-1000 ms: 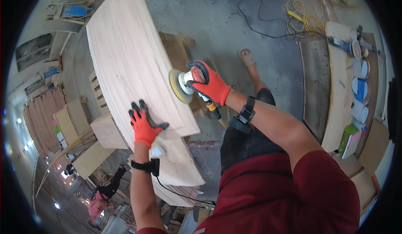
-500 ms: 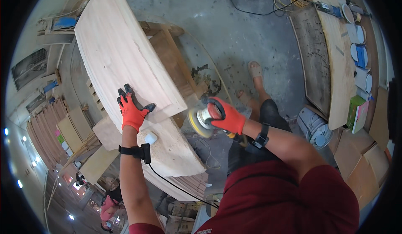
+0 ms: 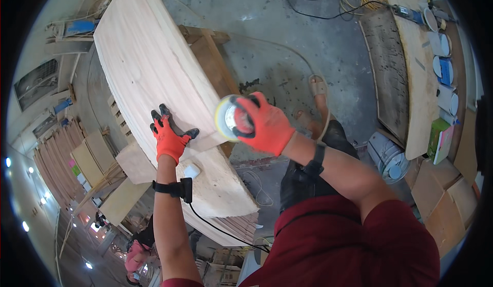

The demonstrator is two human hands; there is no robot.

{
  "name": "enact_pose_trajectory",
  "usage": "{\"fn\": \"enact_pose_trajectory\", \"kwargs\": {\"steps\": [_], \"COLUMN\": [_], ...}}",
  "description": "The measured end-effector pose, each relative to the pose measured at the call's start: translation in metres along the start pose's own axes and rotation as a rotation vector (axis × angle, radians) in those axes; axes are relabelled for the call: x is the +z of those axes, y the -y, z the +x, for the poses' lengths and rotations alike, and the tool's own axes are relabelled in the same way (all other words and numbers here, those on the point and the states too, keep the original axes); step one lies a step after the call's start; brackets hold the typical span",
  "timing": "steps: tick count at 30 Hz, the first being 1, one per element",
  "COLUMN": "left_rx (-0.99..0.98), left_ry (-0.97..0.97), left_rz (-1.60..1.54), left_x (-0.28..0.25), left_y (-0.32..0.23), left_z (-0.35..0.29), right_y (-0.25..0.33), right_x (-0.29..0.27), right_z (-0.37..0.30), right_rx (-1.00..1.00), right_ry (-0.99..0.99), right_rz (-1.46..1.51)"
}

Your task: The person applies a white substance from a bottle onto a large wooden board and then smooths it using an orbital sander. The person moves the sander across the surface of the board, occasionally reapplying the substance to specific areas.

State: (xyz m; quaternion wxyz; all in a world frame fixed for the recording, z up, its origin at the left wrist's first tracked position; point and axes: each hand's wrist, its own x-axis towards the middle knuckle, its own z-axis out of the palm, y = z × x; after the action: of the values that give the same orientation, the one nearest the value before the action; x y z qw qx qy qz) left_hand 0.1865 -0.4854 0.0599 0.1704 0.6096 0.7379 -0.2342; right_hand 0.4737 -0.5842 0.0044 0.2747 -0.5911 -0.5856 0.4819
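A long pale wooden slab (image 3: 149,56) lies on a wooden stand (image 3: 218,58). My left hand (image 3: 170,133), in a red glove with black fingertips, rests palm down on the slab near its near end, fingers spread. In my right hand (image 3: 264,125), gloved alike, is a round orbital sander (image 3: 228,118) with a pale pad rimmed in yellow. Its pad is at the slab's right edge, blurred by motion; I cannot tell if it touches the wood. A hose (image 3: 308,61) loops over the floor by my right forearm.
Below the slab lies another pale board (image 3: 215,192) with a small white block (image 3: 191,171) on it. At the right, a bench (image 3: 411,81) carries sanding discs (image 3: 448,70) and a grinder (image 3: 407,12). A bucket (image 3: 387,161) stands beneath. Another person (image 3: 137,256) is at lower left.
My right hand has moved up and left with the sander, turning its pad toward the slab's edge. The hose has swung right. My left hand stays on the slab.
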Motion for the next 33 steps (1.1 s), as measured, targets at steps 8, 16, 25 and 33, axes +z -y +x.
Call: {"fn": "enact_pose_trajectory", "kwargs": {"steps": [8,16,25,33], "left_rx": [0.015,-0.036,-0.027,-0.044], "left_ry": [-0.008,0.048,-0.002,0.032], "left_rz": [-0.010,0.017,-0.018,-0.009], "left_x": [0.002,0.002,-0.005,-0.008], "left_y": [0.002,0.008,0.002,-0.005], "left_z": [0.003,0.004,-0.001,0.001], "right_y": [-0.098,-0.059,0.046,-0.082], "right_x": [0.069,0.040,0.022,0.057], "right_z": [0.040,0.034,0.031,0.093], "right_rx": [0.443,0.357,-0.098,0.454], "right_ry": [0.341,0.021,-0.106,0.110], "right_rz": [1.543,0.854,-0.232,1.312]}}
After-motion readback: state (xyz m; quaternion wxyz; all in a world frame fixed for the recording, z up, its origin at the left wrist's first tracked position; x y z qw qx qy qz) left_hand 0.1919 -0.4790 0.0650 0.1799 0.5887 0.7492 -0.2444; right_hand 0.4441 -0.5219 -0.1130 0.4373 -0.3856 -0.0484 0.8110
